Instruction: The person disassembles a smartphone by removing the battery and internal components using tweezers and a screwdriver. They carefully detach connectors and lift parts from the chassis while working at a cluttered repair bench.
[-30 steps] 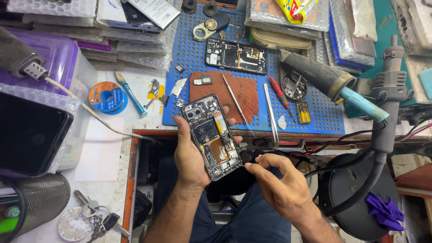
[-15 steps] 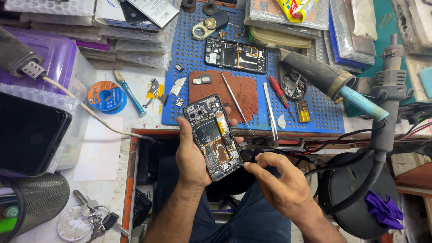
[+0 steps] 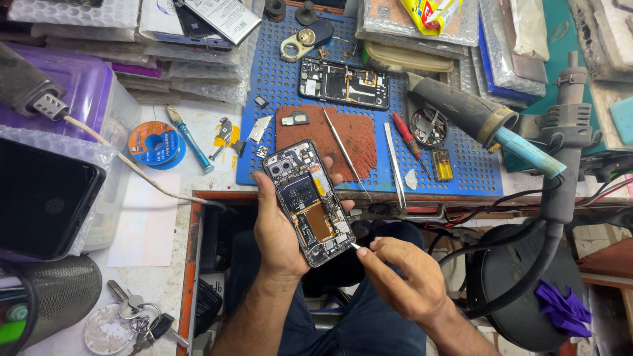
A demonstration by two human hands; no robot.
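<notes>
Opened black smartphone with its back cover off (image 3: pixel 308 202), circuit boards, camera block and a copper-brown patch exposed: I hold it in my left hand (image 3: pixel 280 231), fingers wrapped round its long edges, tilted above the front edge of the worktop (image 3: pixel 165 217) and over my lap. Right hand (image 3: pixel 402 277): closed in a pinch on a slim metal-tipped pick (image 3: pixel 357 247), its point touching the phone's lower right corner. Handling judgement: I would keep the left grip firm on the frame only, thumb clear of the boards, and work the pick shallow and level, with small pressure, since a slip there could scratch a flex or connector. Nearby on the blue perforated work mat (image 3: pixel 461 171): second opened phone body lying flat (image 3: pixel 344 82), rust-brown square pad (image 3: pixel 356 142), long metal tweezers (image 3: pixel 394 175), red-handled screwdriver (image 3: pixel 409 135), small round dish of parts (image 3: pixel 427 126). Off the mat: blue solder spool (image 3: pixel 156 146), bunch of keys (image 3: pixel 142 316) near the left corner. Whether the pick is under a clip or just resting on the edge, I cannot tell.
</notes>
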